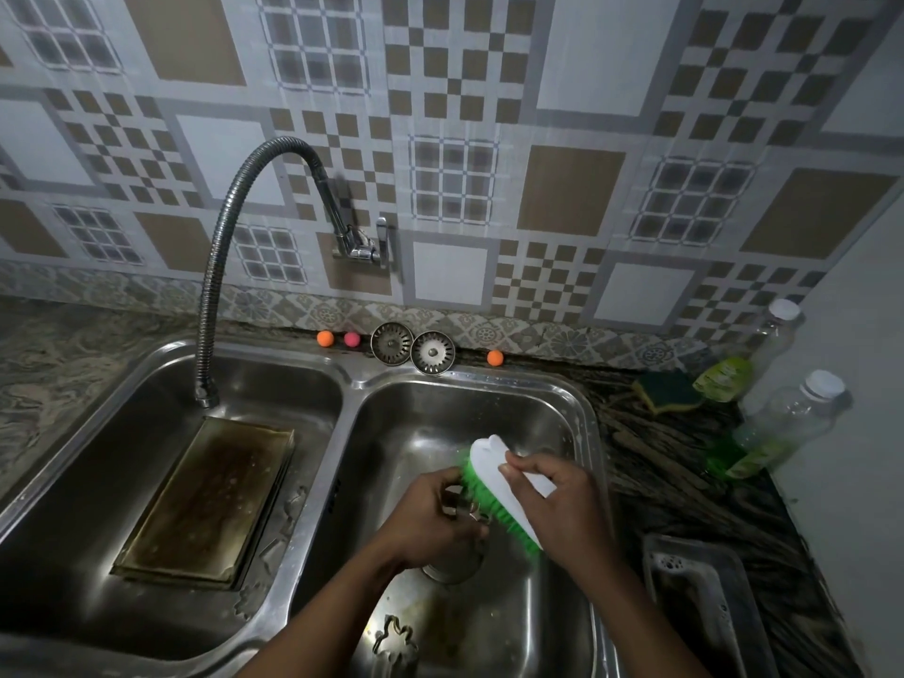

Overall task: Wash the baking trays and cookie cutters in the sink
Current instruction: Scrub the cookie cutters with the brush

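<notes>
Over the right basin (440, 413) of the steel sink, the left hand (430, 521) grips a small metal cookie cutter (462, 504), its fingers curled round the rim. The right hand (553, 501) holds a scrubbing brush (494, 462) by its white back, fingers (526, 464) wrapped over the top, green bristles pressed against the cutter. The cutter looks light and stiff but thin-walled. It is probably slick when wet and soapy, and its edges could bite. It seems best pinched across its outer band rather than by the cutting edge, and firmly enough that the brush does not twist it loose. A second cutter (394, 638) lies flat on the floor of the same basin, near the front. In the left basin (122, 457) a stained baking tray (210, 496) sits under the flexible tap hose (215, 266). It is broad and rigid, likely greasy, and is best lifted by its raised rim with both hands. Another tray (694, 579) rests on the worktop (660, 482) to the right, with suds on it.
</notes>
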A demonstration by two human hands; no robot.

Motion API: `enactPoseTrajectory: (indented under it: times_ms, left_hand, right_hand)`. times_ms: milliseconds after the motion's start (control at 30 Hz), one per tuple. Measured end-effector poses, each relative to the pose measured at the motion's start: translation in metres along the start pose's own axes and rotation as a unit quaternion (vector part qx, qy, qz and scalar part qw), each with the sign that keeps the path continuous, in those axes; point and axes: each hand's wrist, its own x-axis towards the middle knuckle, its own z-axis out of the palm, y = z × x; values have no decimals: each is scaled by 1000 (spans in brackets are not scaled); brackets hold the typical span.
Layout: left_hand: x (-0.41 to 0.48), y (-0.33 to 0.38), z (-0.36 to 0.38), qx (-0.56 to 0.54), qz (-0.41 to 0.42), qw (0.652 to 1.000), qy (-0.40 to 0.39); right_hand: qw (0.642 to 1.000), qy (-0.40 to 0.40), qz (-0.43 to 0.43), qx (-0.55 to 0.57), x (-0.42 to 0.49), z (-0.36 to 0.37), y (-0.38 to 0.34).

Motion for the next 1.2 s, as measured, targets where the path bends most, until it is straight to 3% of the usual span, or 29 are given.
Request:
enactPoseTrajectory:
  times_ms: [133, 233, 333, 500, 600, 833, 967, 1200]
  left_hand:
    - [-3, -3, 2, -120, -56, 990, 52]
    - [-1, 1, 2, -264, -84, 958, 72]
    - [5, 4, 5, -329, -90, 936, 86]
    - [-1, 19, 10, -483, -91, 868, 72]
    - [-3, 21, 21, -523, -123, 840, 80]
    - [-1, 26, 39, -550, -225, 794, 130]
    - [0, 30, 34, -600, -187, 765, 139]
    - [-2, 17, 23, -605, -123, 785, 47]
  right_hand:
    - [998, 59, 28, 21, -1, -5, 4]
    - [996, 52, 40, 55, -13, -6, -1]
    - [995, 49, 43, 73, -23, 0, -5]
    - [988, 110, 57, 87, -25, 4, -1]
    - [983, 146, 40, 106, -26, 4, -5]
    - [983, 111, 20, 143, -35, 20, -14]
    - [982, 145, 48, 110, -27, 16, -3]
    - [982, 138, 50, 122, -28, 3, -1]
